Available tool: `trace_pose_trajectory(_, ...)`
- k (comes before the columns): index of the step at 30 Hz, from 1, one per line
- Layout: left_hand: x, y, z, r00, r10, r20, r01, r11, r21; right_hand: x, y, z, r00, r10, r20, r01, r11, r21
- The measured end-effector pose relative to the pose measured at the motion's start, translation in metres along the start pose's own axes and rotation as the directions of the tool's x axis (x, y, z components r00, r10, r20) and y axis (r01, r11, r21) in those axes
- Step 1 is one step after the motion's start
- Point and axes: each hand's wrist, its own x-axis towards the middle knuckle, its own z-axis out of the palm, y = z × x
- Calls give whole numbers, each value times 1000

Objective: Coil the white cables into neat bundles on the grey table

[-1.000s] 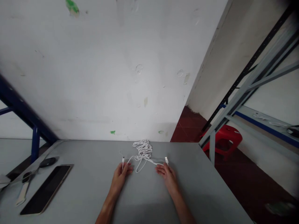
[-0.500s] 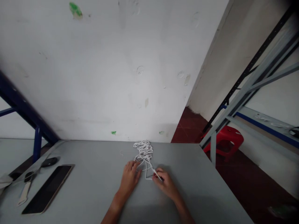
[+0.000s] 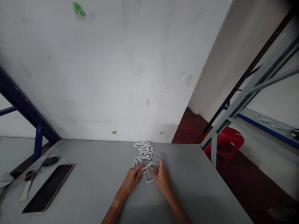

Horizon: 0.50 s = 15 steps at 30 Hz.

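Note:
A loose white cable (image 3: 149, 180) loops between my two hands above the grey table (image 3: 98, 183). My left hand (image 3: 133, 178) pinches a strand of it between thumb and fingers. On the other side, my right hand (image 3: 160, 175) grips the cable with thumb and index finger, its other fingers partly raised. Just beyond my hands lies a row of bundled white cables (image 3: 145, 150), coiled and stacked close to the wall. The cable's ends are too small or hidden to make out.
At the left lie a dark tablet-like slab (image 3: 49, 188), a black round object (image 3: 49, 161) and a pale strap (image 3: 24, 192). A white wall (image 3: 116, 77) stands behind the table. Right of it are a grey metal frame (image 3: 213, 146) and a red stool (image 3: 227, 140).
My left hand has gone from resting with fingers spread to pinching the cable. My right hand has moved slightly up and shifted its grip, and the loose loops have changed shape.

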Motion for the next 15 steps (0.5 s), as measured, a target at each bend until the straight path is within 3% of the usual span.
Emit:
trace_pose_trajectory(3,-1,4,-6,1000,-26,-9,26,999,-41,5,-2,-3,998,11,63,-15,998,54)
trace_pose_trajectory(8,-2,1,-14,977,-121,-174,120,993,-17,8,4,-12,999,-4,41,-1,991,131)
trace_pose_trajectory(13,-3,-4,-25,948,-161,-276,159,987,-28,4,17,-23,976,212,51,-218,932,290)
trace_pose_trajectory(15,-3,-6,-28,925,-178,-336,154,983,-95,4,19,-25,967,251,38,-250,914,320)
